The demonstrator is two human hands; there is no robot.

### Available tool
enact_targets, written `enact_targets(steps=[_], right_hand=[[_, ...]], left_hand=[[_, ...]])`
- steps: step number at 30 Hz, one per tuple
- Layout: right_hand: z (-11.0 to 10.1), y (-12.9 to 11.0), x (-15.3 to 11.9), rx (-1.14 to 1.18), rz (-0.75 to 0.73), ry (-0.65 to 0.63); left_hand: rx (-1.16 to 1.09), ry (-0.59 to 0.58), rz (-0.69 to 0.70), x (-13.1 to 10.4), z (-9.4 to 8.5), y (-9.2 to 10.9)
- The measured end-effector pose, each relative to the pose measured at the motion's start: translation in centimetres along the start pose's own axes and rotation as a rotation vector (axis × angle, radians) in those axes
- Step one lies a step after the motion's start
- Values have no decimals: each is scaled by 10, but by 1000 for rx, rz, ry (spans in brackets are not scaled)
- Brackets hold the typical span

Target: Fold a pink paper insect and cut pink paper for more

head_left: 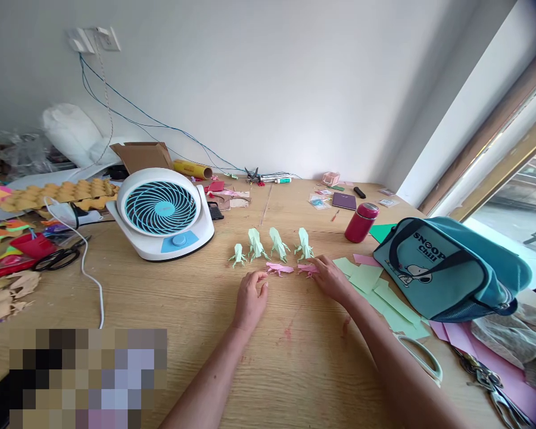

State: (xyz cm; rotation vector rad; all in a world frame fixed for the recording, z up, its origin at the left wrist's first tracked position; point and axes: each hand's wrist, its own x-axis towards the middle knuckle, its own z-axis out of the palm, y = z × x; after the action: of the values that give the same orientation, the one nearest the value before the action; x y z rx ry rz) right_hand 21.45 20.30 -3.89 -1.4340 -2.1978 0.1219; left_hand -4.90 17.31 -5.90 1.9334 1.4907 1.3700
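Two small pink folded-paper insects lie side by side on the wooden table (196, 298). My right hand (330, 277) has its fingertips closed on the right end of one pink origami insect (307, 270). Just left of it rests the other pink paper insect (280, 269). My left hand (251, 296) lies close to that one, fingers loosely bent and thumb apart, holding nothing. Behind them stands a row of pale green origami insects (277, 243), the leftmost green insect (238, 255) being smaller.
A white fan (161, 208) stands to the left. On the right are a red flask (361, 223), a blue Snoopy bag (446, 268), green paper sheets (366, 277) and scissors (422, 357). Egg trays (62, 195) and craft scraps crowd the far left. A pixelated patch covers the lower left.
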Motion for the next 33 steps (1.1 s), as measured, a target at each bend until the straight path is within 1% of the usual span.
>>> enact_targets(steps=[5, 9, 14, 19, 25, 33], right_hand=[[2, 2, 8, 42, -57, 2], [2, 2, 11, 35, -75, 7], [-4, 5, 7, -13, -37, 26], [-5, 12, 5, -7, -3, 13], [-8, 20, 5, 57, -61, -9], [-9, 26, 3, 124, -96, 22]], left_hand=[[-6, -11, -7, 1, 1, -1], [-8, -13, -15, 1, 0, 0], [-6, -15, -29, 0, 0, 0], [-6, -16, -35, 1, -1, 0], [-9, -12, -33, 1, -1, 0], [-2, -30, -40, 2, -1, -4]])
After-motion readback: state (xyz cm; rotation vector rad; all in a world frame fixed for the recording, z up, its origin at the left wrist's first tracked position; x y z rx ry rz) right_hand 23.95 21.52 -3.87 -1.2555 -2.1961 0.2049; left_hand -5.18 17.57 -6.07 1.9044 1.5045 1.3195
